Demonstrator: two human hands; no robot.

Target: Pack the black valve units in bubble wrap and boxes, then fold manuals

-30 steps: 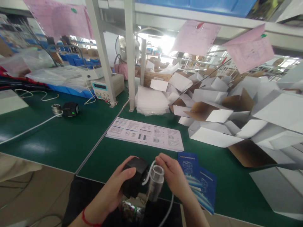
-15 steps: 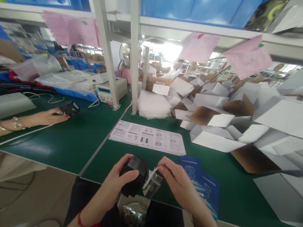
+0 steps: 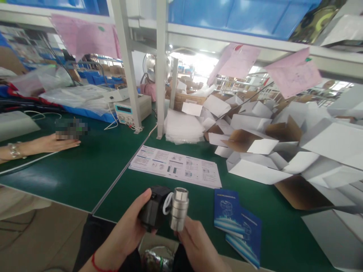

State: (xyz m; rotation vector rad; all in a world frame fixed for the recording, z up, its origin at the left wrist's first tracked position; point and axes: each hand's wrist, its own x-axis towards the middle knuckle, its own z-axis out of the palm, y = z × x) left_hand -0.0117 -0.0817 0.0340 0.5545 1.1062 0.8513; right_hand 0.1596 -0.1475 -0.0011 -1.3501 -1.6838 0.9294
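My left hand [image 3: 133, 219] is wrapped round the black housing [image 3: 154, 207] of a motorized valve, held above the front edge of the green bench. The valve's steel body [image 3: 179, 209] stands nearly upright on the housing's right side, an open threaded end facing up. A loop of white cable [image 3: 167, 204] sits between the two. My right hand [image 3: 195, 238] grips the lower end of the steel body, its fingertips partly hidden behind the metal. Right of my hands, two blue booklets [image 3: 227, 209] overlap on the bench. Printed instruction sheets [image 3: 176, 166] lie just beyond.
White cardboard boxes [image 3: 258, 168] are heaped on the right. White foam sheets [image 3: 183, 126] are stacked by a shelf post [image 3: 161, 75]. A power supply [image 3: 133, 109] stands back left. At left, a co-worker's hand [image 3: 53, 145] holds a blurred dark object. Foil-like silver packaging [image 3: 159, 258] shows below the bench edge.
The valve has been turned in my hands, so the steel body is now more upright with its end showing. My right hand has shifted from its top to its lower end.
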